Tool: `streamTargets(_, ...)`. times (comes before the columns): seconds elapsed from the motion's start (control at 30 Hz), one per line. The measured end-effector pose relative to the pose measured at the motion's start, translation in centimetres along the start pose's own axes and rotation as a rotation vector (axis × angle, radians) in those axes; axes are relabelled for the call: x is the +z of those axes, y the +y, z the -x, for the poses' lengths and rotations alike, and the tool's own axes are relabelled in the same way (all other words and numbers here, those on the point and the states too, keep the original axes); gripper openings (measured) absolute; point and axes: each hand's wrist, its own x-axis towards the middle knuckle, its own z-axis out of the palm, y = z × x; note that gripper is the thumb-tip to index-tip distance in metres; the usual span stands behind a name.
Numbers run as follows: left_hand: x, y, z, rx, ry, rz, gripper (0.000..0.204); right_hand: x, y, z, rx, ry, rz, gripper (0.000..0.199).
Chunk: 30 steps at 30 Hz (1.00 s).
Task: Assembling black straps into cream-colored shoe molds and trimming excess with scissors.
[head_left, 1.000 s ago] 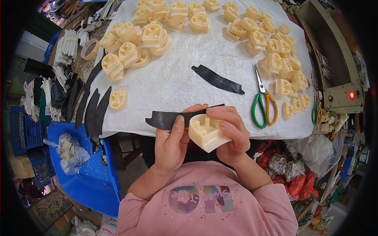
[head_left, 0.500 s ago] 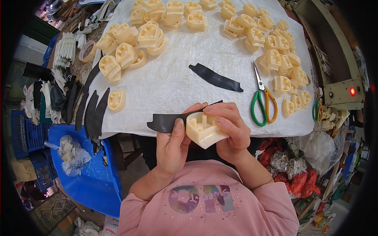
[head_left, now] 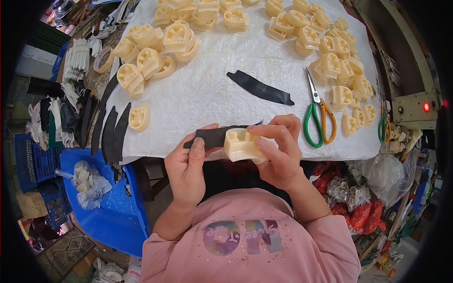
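A small workshop: a cloth-covered worktable (head_left: 212, 89) heaped with cream plastic parts (head_left: 155, 52), scissors (head_left: 318, 118), cluttered crates (head_left: 33, 160).

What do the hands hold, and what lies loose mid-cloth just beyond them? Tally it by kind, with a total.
Black strips: 2, held strip in left hand, loose strip
Cream plastic part: 1, in right hand
Scissors: 1
Total: 4
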Motion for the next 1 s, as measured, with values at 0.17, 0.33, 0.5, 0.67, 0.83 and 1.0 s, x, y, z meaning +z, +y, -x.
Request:
streamTargets(0.17,-0.1,-0.9,0.1,0.015,0.043,-0.167,0.028,-1.6,-1.8,-1.2,0.040,-0.227,0.248,0.035)
streamTargets(0.33,0.4,-1.5,0.0,-0.071,0.008,-0.202,0.029,-1.9,-2.2,-1.6,0.133,-0.381,0.293,0.031)
streamTargets(0.5,0.8,-2.2,0.0,-0.111,-0.015,-0.196,0.031,-2.0,-1.9,-1.3,0.183,-0.433,0.332,0.027)
streamTargets(0.67,2.0,-2.1,0.3,-0.107,0.015,-0.286,0.034,-1.7,-1.7,-1.2,0.169,-0.414,0.329,0.025)
streamTargets(0.83,2.1,-1.0,0.7,-0.009,-0.097,-0.823,0.037,-1.2,-0.3,-0.4,0.168,-0.370,0.296,0.030)
streamTargets(1.0,-0.7,-1.7,-0.3,-0.165,-0.170,-0.092,0.055,-1.4,1.2,0.4,0.098,-0.248,0.037,0.040)
